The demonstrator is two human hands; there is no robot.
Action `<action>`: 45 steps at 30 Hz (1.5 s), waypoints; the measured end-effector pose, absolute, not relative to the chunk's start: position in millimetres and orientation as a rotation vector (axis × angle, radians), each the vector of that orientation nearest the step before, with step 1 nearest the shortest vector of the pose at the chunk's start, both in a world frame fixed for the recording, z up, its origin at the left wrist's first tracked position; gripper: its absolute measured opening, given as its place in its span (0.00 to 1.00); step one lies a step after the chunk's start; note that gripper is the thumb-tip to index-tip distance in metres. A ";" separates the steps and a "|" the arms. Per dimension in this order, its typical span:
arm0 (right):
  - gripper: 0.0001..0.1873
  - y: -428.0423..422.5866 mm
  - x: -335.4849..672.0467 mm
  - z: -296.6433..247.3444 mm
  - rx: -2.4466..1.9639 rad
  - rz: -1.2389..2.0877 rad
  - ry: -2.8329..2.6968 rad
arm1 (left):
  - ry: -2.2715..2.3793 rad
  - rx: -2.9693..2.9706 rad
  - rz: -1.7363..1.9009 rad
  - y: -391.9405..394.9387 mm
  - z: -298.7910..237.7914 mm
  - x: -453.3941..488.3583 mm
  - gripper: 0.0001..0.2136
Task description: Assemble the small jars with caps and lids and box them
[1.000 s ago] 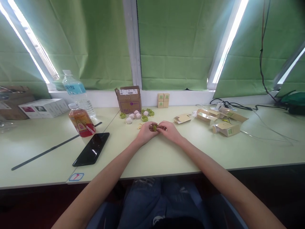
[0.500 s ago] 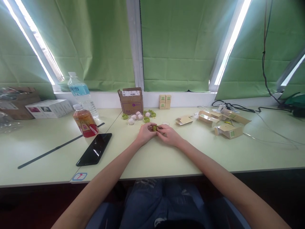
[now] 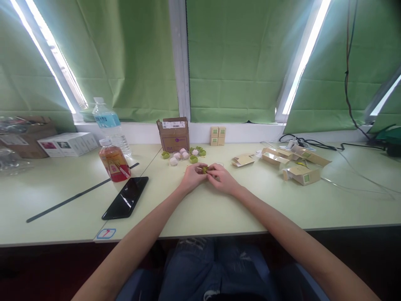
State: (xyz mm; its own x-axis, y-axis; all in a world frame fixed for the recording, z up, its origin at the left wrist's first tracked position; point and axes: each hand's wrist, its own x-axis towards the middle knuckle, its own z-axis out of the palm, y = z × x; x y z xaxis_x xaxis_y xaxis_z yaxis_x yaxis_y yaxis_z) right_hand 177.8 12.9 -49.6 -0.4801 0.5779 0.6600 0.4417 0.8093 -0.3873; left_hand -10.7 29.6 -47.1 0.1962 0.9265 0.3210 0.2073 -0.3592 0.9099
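Currently, green piece [image 3: 204, 170] held between left hand [image 3: 191, 177] and right hand [image 3: 224, 178].

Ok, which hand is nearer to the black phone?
Left. The left hand is to the right of the black phone, about level with its far end; the right hand is farther off, on the left hand's other side.

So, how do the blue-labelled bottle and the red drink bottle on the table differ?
The blue-labelled bottle is taller; the red drink bottle is shorter. The blue-labelled bottle's contents look clear, while the red drink bottle's look reddish. The blue-labelled bottle stands farther back, the red drink bottle nearer the phone. Both have pale caps on.
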 end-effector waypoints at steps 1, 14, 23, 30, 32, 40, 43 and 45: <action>0.11 13.8 179.0 -49.5 -0.736 0.190 -2.163 | 1.081 1.718 1.204 30.9 -47.5 -11.3 0.21; 0.07 28.2 186.3 -52.4 -0.785 0.180 -2.001 | 0.990 1.611 1.206 34.1 -45.1 -10.2 0.29; 0.02 26.8 184.1 -54.7 -0.738 0.329 -1.898 | 1.016 1.811 1.129 31.3 -47.7 -8.9 0.10; 0.01 26.4 183.1 -54.7 -0.743 0.326 -1.910 | 1.046 1.927 1.118 31.0 -45.5 -9.3 0.08; 0.02 26.1 182.9 -54.6 -0.744 0.311 -1.924 | 1.050 1.942 1.115 30.7 -44.4 -9.6 0.08; 0.03 26.3 182.1 -55.3 -0.765 0.273 -1.927 | 1.045 1.960 1.109 33.4 -46.3 -8.9 0.08; 0.02 26.2 181.5 -55.1 -0.780 0.283 -1.911 | 1.029 1.962 1.112 34.0 -46.1 -8.9 0.09; 0.02 26.0 181.0 -55.3 -0.794 0.289 -1.912 | 1.026 1.965 1.107 34.0 -45.5 -9.1 0.09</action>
State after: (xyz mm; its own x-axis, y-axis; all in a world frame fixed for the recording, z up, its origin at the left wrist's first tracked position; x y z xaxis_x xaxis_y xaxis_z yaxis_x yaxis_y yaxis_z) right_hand 181.0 26.0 -55.3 -0.2807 0.6403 0.7151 0.4000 0.7552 -0.5192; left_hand -9.1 34.0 -45.5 0.3366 0.8623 0.3782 0.3123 -0.4812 0.8191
